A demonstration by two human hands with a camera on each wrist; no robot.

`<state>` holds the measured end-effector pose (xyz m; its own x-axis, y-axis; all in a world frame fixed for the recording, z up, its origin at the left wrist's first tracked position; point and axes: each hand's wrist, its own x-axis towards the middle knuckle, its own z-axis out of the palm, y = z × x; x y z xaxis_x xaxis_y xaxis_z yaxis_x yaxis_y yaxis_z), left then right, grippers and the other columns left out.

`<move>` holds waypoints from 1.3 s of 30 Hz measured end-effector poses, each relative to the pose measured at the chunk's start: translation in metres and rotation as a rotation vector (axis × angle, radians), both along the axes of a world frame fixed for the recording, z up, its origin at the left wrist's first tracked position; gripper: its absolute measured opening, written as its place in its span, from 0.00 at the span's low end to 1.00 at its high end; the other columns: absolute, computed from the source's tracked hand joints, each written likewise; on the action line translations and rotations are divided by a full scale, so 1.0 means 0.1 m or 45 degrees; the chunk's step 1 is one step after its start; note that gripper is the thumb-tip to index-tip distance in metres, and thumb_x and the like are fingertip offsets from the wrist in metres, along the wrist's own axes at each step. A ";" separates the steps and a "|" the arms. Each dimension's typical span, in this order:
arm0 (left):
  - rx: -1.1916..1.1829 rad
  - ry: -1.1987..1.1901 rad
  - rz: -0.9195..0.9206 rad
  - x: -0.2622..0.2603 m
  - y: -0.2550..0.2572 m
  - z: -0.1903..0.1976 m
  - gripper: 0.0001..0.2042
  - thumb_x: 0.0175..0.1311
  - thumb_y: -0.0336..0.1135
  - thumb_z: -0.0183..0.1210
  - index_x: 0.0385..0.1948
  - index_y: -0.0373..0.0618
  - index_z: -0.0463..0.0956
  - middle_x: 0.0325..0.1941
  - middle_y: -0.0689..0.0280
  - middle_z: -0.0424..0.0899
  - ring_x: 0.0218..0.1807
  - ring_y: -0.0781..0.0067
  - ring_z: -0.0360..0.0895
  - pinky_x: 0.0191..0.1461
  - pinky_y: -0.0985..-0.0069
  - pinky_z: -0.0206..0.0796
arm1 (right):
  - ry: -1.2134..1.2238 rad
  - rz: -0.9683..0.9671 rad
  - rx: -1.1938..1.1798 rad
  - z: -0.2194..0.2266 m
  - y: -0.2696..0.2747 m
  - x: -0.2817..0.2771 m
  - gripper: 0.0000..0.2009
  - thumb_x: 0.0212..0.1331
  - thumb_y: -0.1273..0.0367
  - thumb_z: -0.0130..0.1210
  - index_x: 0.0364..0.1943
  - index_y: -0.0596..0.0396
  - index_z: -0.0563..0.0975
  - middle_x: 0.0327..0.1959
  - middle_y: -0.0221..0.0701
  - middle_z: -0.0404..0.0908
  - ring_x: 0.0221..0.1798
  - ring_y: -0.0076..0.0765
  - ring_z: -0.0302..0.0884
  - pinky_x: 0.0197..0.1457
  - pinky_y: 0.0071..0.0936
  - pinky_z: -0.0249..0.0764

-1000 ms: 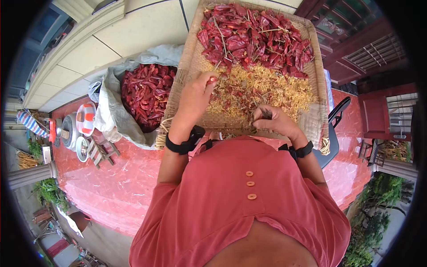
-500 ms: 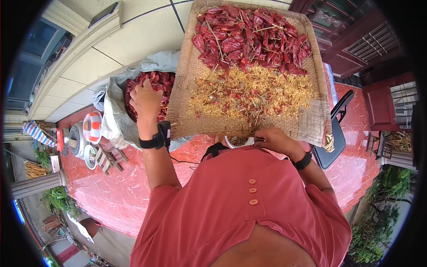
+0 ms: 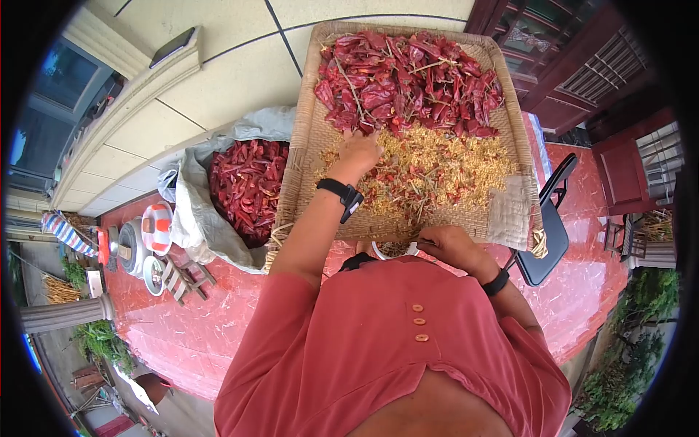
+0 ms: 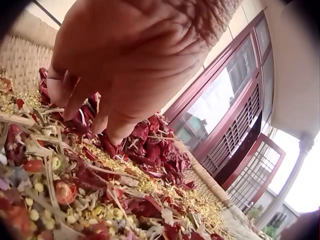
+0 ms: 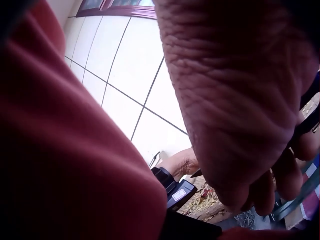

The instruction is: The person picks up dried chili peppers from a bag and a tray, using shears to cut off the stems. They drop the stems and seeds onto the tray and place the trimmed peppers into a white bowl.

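Observation:
My left hand [image 3: 359, 154] reaches onto the woven tray [image 3: 295, 164], its fingertips at the near edge of a heap of dried red chilies [image 3: 408, 80]. In the left wrist view this hand [image 4: 130, 60] has its fingers spread and pointing down, touching the chilies [image 4: 150, 145]. Yellow seeds [image 3: 466, 164] and stem bits cover the tray's nearer part. By the tray's near edge, my right hand [image 3: 453, 247] is curled round a dark object, mostly hidden; in the right wrist view a dark pointed tip [image 5: 196, 173] shows beside that hand [image 5: 235, 100].
Left of the tray stands a pale sack [image 3: 196, 211] of red chilies [image 3: 247, 186]. A white bowl [image 3: 378, 253] is partly visible below the tray's near edge. To the right is a black folding chair [image 3: 545, 247]; basins [image 3: 154, 275] and a wooden stool [image 3: 177, 284] are at the left.
My left hand moved from the tray to the sack of chilies, then back onto the tray by the heap. My right hand drew back from the seeds to the tray's near edge.

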<state>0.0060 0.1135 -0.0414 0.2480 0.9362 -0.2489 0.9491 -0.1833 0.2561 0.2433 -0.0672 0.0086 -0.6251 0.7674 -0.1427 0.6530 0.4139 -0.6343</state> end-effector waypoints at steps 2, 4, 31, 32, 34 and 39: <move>0.009 0.066 0.004 0.04 0.08 -0.11 0.24 0.69 0.49 0.50 0.65 0.57 0.66 0.55 0.57 0.74 0.58 0.50 0.69 0.60 0.57 0.63 | -0.013 -0.082 0.008 0.04 -0.01 0.02 0.09 0.60 0.62 0.56 0.32 0.52 0.76 0.29 0.39 0.80 0.34 0.51 0.78 0.35 0.43 0.73; 0.118 0.035 -0.025 -0.01 0.14 -0.27 0.21 0.69 0.47 0.48 0.60 0.52 0.70 0.54 0.57 0.75 0.58 0.54 0.70 0.61 0.59 0.62 | 0.042 -0.173 0.014 0.08 -0.04 0.04 0.09 0.60 0.63 0.56 0.33 0.53 0.76 0.29 0.39 0.79 0.34 0.51 0.78 0.35 0.42 0.73; 0.490 -0.865 0.052 -0.36 -1.35 0.55 0.08 0.62 0.32 0.56 0.39 0.41 0.79 0.46 0.57 0.81 0.46 0.52 0.78 0.49 0.62 0.70 | 1.300 -0.851 -1.054 -0.08 1.23 -0.63 0.08 0.61 0.65 0.62 0.34 0.50 0.76 0.21 0.18 0.67 0.18 0.15 0.58 0.20 0.18 0.54; 0.505 -0.794 0.016 -0.38 -1.34 0.53 0.09 0.61 0.33 0.57 0.40 0.41 0.78 0.46 0.56 0.81 0.46 0.51 0.78 0.50 0.61 0.69 | 1.257 -0.829 -0.989 -0.12 1.22 -0.64 0.08 0.60 0.65 0.62 0.33 0.50 0.76 0.21 0.18 0.68 0.18 0.15 0.59 0.20 0.18 0.55; 0.568 -0.792 0.165 -0.27 -1.33 0.68 0.13 0.59 0.36 0.61 0.42 0.40 0.76 0.46 0.53 0.81 0.47 0.51 0.78 0.51 0.60 0.68 | 1.172 -0.785 -0.861 -0.16 1.20 -0.65 0.07 0.60 0.65 0.63 0.32 0.50 0.76 0.20 0.19 0.70 0.17 0.15 0.61 0.20 0.18 0.56; 0.345 -0.943 0.175 -0.05 -1.09 0.56 0.21 0.58 0.38 0.63 0.49 0.36 0.69 0.38 0.55 0.80 0.40 0.54 0.78 0.49 0.64 0.69 | 1.147 -0.688 -0.736 0.01 1.11 -0.74 0.06 0.61 0.66 0.62 0.33 0.51 0.77 0.20 0.19 0.73 0.18 0.14 0.65 0.21 0.15 0.60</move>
<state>0.0009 0.0044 0.0148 0.1381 0.9747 0.1758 0.5684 -0.2234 0.7918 0.1693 0.0434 0.0094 -0.2939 0.9279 -0.2295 -0.1197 -0.2739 -0.9543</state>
